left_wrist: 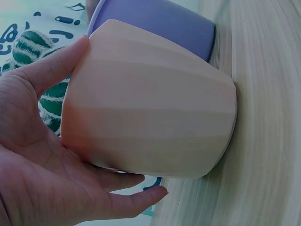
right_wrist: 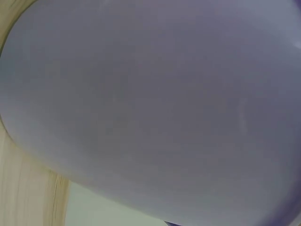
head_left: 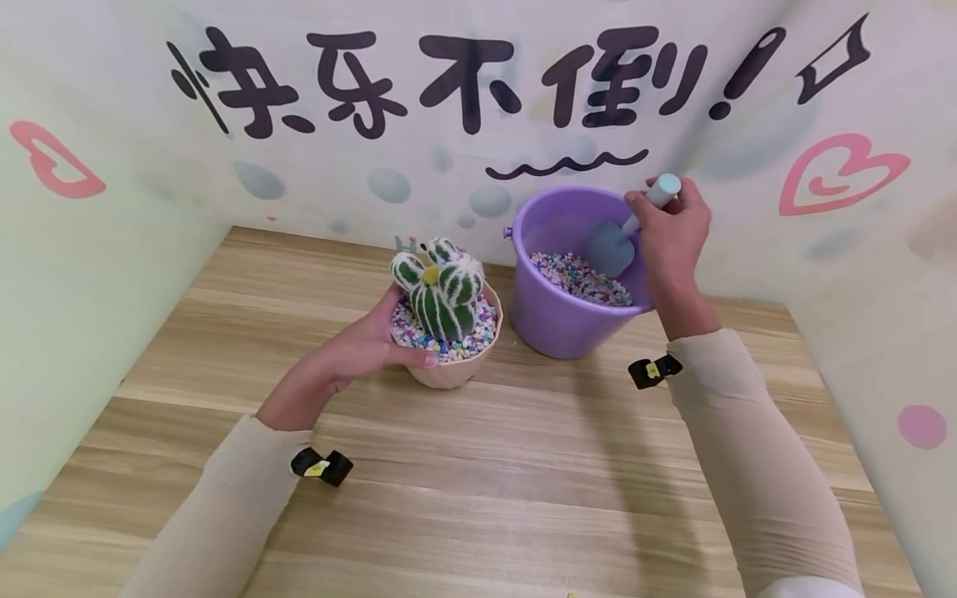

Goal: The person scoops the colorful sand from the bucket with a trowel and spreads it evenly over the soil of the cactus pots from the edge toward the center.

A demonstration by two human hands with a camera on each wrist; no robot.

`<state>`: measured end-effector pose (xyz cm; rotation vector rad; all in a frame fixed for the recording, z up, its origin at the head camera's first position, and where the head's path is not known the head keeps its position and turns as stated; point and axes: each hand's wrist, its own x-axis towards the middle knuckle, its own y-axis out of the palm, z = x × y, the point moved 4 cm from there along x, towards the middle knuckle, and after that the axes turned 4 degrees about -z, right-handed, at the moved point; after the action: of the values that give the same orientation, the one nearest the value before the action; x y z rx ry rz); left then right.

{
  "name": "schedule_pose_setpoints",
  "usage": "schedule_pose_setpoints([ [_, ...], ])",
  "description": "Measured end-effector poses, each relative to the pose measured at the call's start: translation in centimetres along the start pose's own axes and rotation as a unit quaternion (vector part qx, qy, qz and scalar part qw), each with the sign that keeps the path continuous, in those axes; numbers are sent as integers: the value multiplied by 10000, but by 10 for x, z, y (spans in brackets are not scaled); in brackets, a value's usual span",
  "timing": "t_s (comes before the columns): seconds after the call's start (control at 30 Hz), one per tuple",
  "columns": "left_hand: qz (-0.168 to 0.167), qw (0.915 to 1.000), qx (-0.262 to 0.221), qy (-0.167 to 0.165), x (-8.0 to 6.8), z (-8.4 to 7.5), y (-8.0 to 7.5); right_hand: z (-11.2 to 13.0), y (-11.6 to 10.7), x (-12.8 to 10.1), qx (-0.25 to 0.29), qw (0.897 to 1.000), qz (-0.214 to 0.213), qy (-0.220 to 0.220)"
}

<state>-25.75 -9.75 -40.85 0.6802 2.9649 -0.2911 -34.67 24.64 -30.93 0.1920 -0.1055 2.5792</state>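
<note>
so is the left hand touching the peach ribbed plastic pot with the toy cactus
Touching. The left wrist view shows the left hand wrapped around the peach ribbed plastic pot, thumb and fingers on its wall.

Bare wooden tabletop lies open in front; the pink pot and purple bucket crowd the back.

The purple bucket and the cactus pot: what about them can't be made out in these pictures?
- Purple bucket: the right wrist view shows only its blurred wall, too close; the pebbles' depth is hidden.
- Scoop: its handle sits mostly inside the right hand.
- Pink pot: the left hand covers its near side in the head view; its pebbles are out of the left wrist view.
</note>
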Motion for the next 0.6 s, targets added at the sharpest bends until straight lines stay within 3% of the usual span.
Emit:
schedule_pose_setpoints([
  [0.4,3,10000,23,73,0,0,0,-5,3,1,-1170,9925,240,269],
  [0.6,-35,10000,38,4,0,0,1,-6,4,-1,-1422,9887,396,262],
])
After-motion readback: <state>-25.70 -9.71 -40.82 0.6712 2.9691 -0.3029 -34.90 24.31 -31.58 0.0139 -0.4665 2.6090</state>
